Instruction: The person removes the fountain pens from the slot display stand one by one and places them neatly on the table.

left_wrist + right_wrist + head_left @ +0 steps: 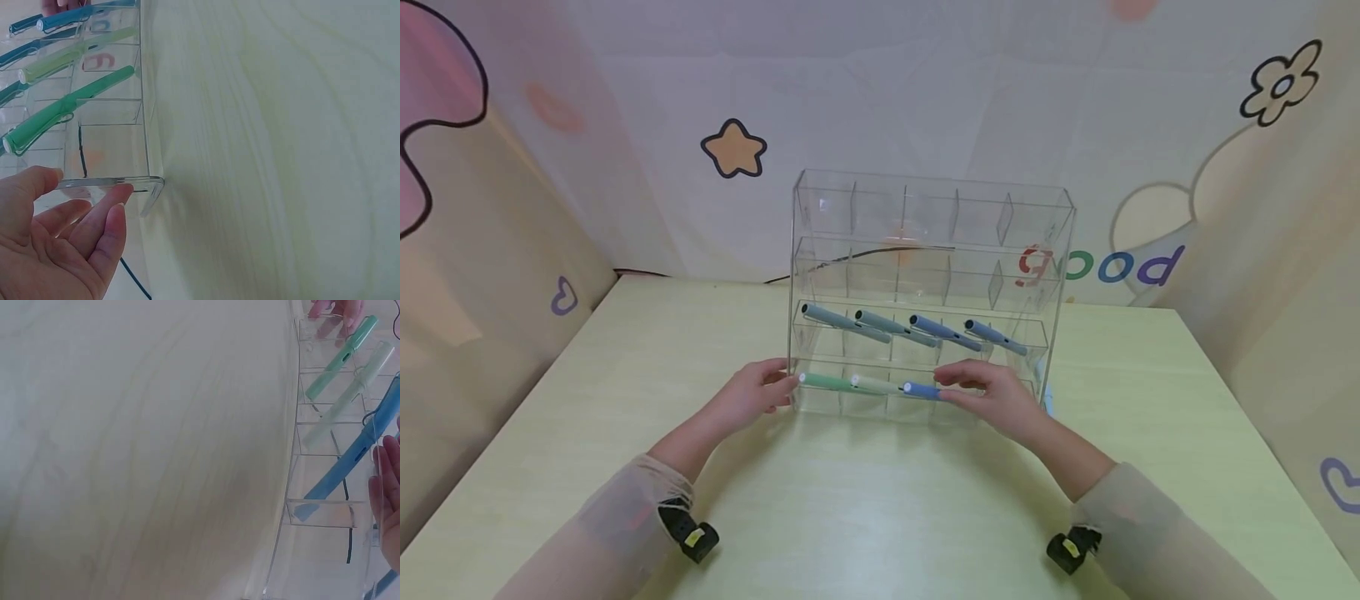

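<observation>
A clear acrylic pen rack (925,225) with stepped, divided tiers stands on the table. Its lowest tier holds a green pen (69,109), a pale green pen (350,394) and a blue pen (350,456), all lying slanted. My left hand (752,387) pinches the rack's side panel (106,182) between thumb and fingers. At the blue pen's right, my right hand (996,398) hovers with loosely bent fingers (390,465). In the head view its thumb covers part of that pen; the right wrist view shows no grip on it.
Several blue and grey-blue pens (955,332) lie in the tier above. The two top tiers (925,212) hold no pens. A printed curtain (865,100) hangs behind the table (850,508). Something light blue (1048,400) shows by the rack's right side.
</observation>
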`<action>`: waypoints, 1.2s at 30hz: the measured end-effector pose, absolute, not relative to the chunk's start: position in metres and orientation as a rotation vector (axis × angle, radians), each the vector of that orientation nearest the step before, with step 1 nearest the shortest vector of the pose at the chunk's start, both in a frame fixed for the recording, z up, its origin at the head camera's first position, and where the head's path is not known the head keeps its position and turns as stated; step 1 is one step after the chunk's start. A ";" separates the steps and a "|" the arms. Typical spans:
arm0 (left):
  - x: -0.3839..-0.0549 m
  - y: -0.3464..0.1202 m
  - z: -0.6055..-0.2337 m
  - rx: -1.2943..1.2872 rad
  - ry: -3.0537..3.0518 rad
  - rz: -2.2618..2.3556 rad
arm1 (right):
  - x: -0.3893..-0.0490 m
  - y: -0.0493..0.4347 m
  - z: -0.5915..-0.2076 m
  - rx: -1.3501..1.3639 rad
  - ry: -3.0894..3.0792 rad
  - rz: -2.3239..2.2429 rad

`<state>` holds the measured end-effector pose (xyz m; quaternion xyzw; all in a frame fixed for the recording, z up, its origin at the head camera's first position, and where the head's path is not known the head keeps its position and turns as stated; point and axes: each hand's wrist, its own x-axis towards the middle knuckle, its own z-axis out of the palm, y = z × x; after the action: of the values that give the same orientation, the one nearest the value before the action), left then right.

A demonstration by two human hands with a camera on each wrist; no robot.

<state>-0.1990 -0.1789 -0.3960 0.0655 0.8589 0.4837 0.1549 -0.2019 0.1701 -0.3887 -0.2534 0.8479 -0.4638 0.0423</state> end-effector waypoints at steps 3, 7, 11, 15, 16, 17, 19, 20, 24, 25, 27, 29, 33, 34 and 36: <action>-0.199 -0.179 -0.395 0.190 2.461 1.383 | -0.203 0.167 -0.389 -0.808 2.564 -1.430; -0.198 -0.179 -0.394 0.200 2.458 1.382 | -0.203 0.164 -0.389 -0.859 2.563 -1.405; -0.199 -0.179 -0.394 0.194 2.459 1.383 | -0.205 0.162 -0.391 -0.912 2.589 -1.370; -0.198 -0.179 -0.394 0.202 2.465 1.380 | -0.206 0.161 -0.393 -0.978 2.624 -1.342; -0.198 -0.179 -0.393 0.200 2.466 1.380 | -0.206 0.160 -0.394 -0.992 2.634 -1.339; -0.198 -0.179 -0.393 0.201 2.467 1.381 | -0.206 0.160 -0.394 -1.007 2.645 -1.336; -0.197 -0.179 -0.393 0.207 2.467 1.384 | -0.205 0.160 -0.394 -1.033 2.671 -1.325; -0.197 -0.179 -0.393 0.206 2.467 1.385 | -0.205 0.159 -0.394 -1.041 2.683 -1.320; -0.197 -0.178 -0.393 0.200 2.468 1.384 | -0.204 0.159 -0.394 -1.065 2.710 -1.312; -0.197 -0.178 -0.393 0.198 2.469 1.380 | -0.203 0.159 -0.394 -1.071 2.716 -1.310; -0.197 -0.178 -0.393 0.189 2.468 1.378 | -0.203 0.160 -0.393 -1.076 2.727 -1.314; -0.197 -0.178 -0.392 0.183 2.466 1.375 | -0.203 0.160 -0.393 -1.085 2.739 -1.320; -0.196 -0.177 -0.392 0.184 2.464 1.379 | -0.202 0.161 -0.390 -1.080 2.756 -1.349; -0.197 -0.177 -0.392 0.184 2.465 1.379 | -0.202 0.161 -0.389 -1.070 2.758 -1.357; -0.197 -0.177 -0.392 0.183 2.465 1.379 | -0.201 0.162 -0.387 -1.060 2.771 -1.363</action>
<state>-0.1970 -0.1769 -0.3924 0.0637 0.8603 0.4814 0.1551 -0.2014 0.1620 -0.3871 -0.3242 0.8470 -0.4168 -0.0618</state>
